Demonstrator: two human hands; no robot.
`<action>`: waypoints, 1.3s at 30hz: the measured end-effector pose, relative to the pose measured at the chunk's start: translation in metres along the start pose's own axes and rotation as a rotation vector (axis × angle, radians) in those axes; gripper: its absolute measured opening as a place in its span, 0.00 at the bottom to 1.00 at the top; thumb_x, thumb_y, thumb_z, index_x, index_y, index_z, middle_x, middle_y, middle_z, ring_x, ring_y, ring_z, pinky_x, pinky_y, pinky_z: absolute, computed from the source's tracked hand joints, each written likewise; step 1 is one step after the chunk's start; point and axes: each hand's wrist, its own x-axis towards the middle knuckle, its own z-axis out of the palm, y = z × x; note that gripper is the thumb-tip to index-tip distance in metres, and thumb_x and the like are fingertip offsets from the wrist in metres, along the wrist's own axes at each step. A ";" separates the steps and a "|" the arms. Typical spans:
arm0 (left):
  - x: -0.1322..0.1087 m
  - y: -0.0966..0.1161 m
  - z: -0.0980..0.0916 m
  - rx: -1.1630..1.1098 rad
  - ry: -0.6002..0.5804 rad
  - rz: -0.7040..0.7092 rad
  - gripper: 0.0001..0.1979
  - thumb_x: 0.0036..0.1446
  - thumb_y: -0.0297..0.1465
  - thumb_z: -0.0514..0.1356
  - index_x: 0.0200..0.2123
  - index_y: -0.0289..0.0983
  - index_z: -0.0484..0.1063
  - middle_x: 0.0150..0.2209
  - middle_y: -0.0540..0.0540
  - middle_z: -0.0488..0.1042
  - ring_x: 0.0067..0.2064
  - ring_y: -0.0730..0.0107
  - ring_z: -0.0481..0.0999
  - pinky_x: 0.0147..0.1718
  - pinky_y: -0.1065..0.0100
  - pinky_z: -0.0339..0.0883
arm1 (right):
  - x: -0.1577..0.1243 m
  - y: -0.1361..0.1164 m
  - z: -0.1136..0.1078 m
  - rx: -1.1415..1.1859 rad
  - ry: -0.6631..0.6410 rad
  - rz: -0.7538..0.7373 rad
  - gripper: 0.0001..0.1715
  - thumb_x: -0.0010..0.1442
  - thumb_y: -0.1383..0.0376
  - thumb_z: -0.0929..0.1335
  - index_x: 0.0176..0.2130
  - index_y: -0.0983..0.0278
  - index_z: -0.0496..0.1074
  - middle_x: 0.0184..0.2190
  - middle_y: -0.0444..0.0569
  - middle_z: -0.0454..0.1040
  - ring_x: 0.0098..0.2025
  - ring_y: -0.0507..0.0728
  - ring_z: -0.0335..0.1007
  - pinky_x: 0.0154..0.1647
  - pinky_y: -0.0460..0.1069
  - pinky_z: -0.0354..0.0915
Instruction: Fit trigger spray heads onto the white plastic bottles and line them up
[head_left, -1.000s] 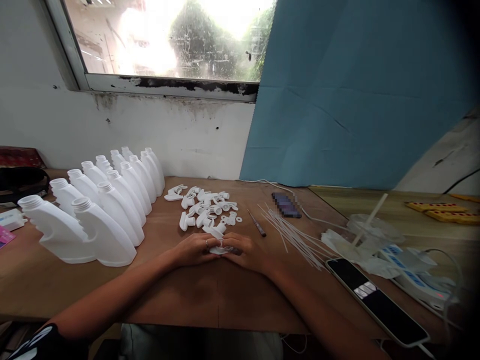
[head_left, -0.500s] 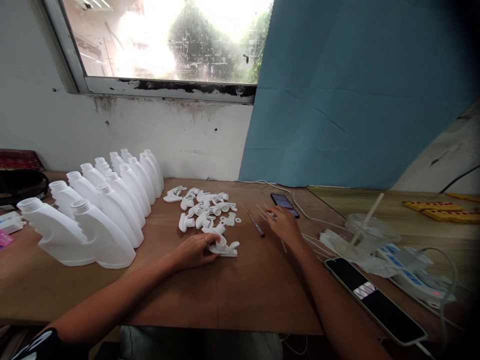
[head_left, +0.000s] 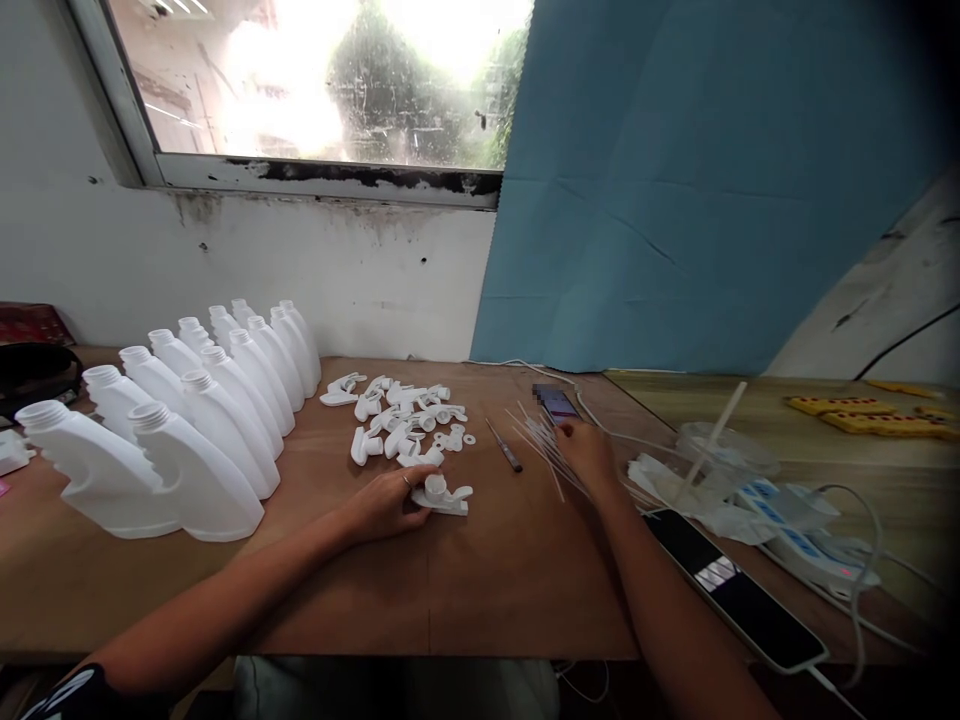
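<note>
My left hand [head_left: 391, 500] grips a white trigger sprayer head [head_left: 444, 497], which lies on its side on the brown table. Beyond it is a loose pile of similar white sprayer heads [head_left: 405, 415], with several small white washers [head_left: 459, 438] at its right. My right hand [head_left: 589, 452] has its fingers curled together at the near end of a phone [head_left: 557, 404], beside a bundle of thin white tubes [head_left: 546, 447]. Whatever those fingertips pinch, if anything, is hidden. Between my hands lies a slim pointed tool [head_left: 505, 446] with a dark handle.
Rows of white plastic bottles [head_left: 217, 440] without caps stand at the left. On the right are a larger phone [head_left: 739, 590] on a cable, a clear plastic cup [head_left: 724, 450] with a straw, and a power strip [head_left: 806, 545]. A blue cloth [head_left: 637, 200] hangs behind.
My right hand has moved from over the thin tubes to the near end of the small phone, its fingers drawing together. My left hand keeps the sprayer head in place. The view has shifted slightly.
</note>
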 end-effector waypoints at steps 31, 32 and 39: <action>0.002 0.003 0.001 -0.140 -0.007 0.059 0.25 0.49 0.27 0.60 0.53 0.42 0.66 0.46 0.47 0.72 0.44 0.67 0.72 0.42 0.71 0.65 | -0.083 -0.151 -0.019 1.003 -0.499 -0.474 0.20 0.64 0.51 0.60 0.28 0.61 0.62 0.18 0.42 0.68 0.20 0.51 0.61 0.24 0.46 0.58; 0.002 0.003 0.001 -0.136 -0.010 0.057 0.26 0.49 0.27 0.60 0.54 0.42 0.66 0.46 0.47 0.72 0.43 0.67 0.72 0.42 0.71 0.65 | -0.083 -0.151 -0.019 0.991 -0.495 -0.479 0.20 0.64 0.51 0.60 0.28 0.61 0.63 0.18 0.42 0.68 0.20 0.51 0.62 0.24 0.46 0.59; 0.004 0.006 -0.001 -0.130 -0.007 0.097 0.24 0.48 0.23 0.59 0.50 0.41 0.68 0.41 0.49 0.73 0.41 0.69 0.71 0.40 0.73 0.64 | -0.084 -0.153 -0.025 0.930 -0.441 -0.526 0.20 0.65 0.53 0.59 0.27 0.61 0.63 0.18 0.41 0.69 0.21 0.51 0.63 0.28 0.47 0.60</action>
